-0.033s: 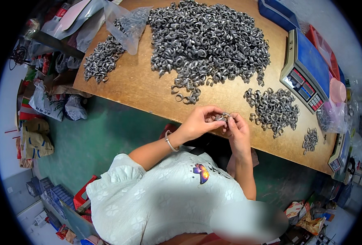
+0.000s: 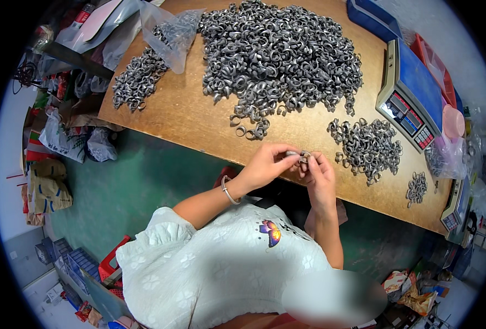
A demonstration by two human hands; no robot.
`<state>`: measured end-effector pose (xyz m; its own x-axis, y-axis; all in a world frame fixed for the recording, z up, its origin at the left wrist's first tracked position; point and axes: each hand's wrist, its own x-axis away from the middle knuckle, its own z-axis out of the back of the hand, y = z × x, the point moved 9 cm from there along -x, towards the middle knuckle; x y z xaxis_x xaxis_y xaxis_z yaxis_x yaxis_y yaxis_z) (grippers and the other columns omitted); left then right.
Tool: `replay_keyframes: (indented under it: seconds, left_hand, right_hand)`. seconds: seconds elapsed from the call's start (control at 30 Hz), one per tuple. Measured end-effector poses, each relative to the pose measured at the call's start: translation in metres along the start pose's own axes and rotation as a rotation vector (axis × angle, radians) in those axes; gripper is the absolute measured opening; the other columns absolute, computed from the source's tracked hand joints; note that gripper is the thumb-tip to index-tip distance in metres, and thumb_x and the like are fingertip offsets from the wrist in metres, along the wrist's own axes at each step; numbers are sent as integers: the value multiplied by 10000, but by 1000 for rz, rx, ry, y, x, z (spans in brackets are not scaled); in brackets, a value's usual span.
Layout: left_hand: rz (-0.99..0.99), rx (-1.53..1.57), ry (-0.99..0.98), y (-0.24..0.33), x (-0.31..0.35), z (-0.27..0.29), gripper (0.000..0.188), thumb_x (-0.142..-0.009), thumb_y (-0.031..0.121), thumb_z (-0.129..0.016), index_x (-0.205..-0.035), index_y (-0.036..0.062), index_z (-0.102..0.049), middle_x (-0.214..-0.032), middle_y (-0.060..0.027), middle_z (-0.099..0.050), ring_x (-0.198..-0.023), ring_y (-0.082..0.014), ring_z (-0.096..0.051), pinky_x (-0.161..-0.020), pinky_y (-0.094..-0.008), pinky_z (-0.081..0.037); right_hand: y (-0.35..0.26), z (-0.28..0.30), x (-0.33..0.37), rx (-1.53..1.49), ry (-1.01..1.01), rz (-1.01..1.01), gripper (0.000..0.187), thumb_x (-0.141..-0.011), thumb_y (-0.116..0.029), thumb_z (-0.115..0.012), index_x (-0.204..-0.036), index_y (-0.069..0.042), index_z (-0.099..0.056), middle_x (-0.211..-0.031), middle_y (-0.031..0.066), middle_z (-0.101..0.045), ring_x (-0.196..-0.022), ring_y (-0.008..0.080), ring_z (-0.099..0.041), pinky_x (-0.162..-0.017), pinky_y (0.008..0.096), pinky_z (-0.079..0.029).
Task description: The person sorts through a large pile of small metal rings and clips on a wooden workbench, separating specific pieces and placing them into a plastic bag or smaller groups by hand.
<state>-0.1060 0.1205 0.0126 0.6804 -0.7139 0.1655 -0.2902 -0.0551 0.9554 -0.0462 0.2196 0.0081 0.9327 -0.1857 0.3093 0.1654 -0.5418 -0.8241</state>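
Note:
Both of my hands meet just over the near edge of the table. My left hand [image 2: 273, 163], with a bracelet on its wrist, is closed in a pinch around a small grey metal ring [image 2: 291, 153]. My right hand [image 2: 322, 174] pinches another grey ring [image 2: 305, 157] between thumb and fingers, close against the left fingertips. The fingers partly cover both rings. Beyond them lies a large heap of similar rings [image 2: 276, 55], with a few loose rings [image 2: 251, 131] at its near side.
Right of my hands lies a smaller pile of rings [image 2: 369, 148], then a tiny one [image 2: 417, 188]. A blue-topped scale [image 2: 418, 82] stands at the right edge near a blue tray [image 2: 373, 17]. At left, a clear plastic bag [image 2: 180, 41] lies by another ring pile [image 2: 137, 82].
My fingertips have shifted slightly, and the ring pieces between them have turned. The piles and the scale are unchanged.

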Motion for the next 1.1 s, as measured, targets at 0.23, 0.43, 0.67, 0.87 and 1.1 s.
replay_keyframes:
  seconds: [0.23,0.43,0.67,0.87,1.1]
  left_hand:
    - [20,217,21,-4,-3,15,292,-961,102,-505,-1221,-27,-542,-969,-66,-635,-768,-100,-581,-706,-231,-488]
    - [114,351,95,-18,3,12,373,-953,82,-501,-1309,-8,-437,-1170,-106,-569,-904,-122,-578,-780,-255,-502]
    - [88,255,133,-16,11,24,357,-941,81,-520,-1279,-14,-456,-1173,-114,-571,-973,-148,-585,-828,-261,-490]
    - [175,592,41,-24,11,12,370,-963,95,-480,-1289,-71,-424,-1220,-189,-547,-1125,-261,-563,-929,-354,-488]
    - [202,1114,-69,-44,12,-3,321,-1004,186,-412,-1210,-49,-485,-1169,-146,-577,-1063,-245,-581,-905,-382,-491]
  right_hand:
    - [-6,6,2,-91,69,30,138,-977,-176,-489,-957,-43,-522,-778,4,-527,-700,87,-505,-627,235,-416]
    - [-42,1,-9,1201,203,705,59,-856,-49,-615,-875,-13,-572,-779,102,-551,-696,257,-538,-625,320,-414]
    - [-61,19,-17,1622,445,803,137,-782,-115,-687,-801,-53,-567,-801,91,-534,-785,272,-508,-701,376,-362]
    - [-73,24,-7,1434,420,674,344,-789,-173,-700,-1050,-10,-547,-891,136,-533,-850,293,-504,-788,388,-374]
    - [-39,-72,9,1243,-177,719,370,-797,-50,-610,-1151,13,-522,-1079,165,-542,-1005,337,-500,-877,401,-404]
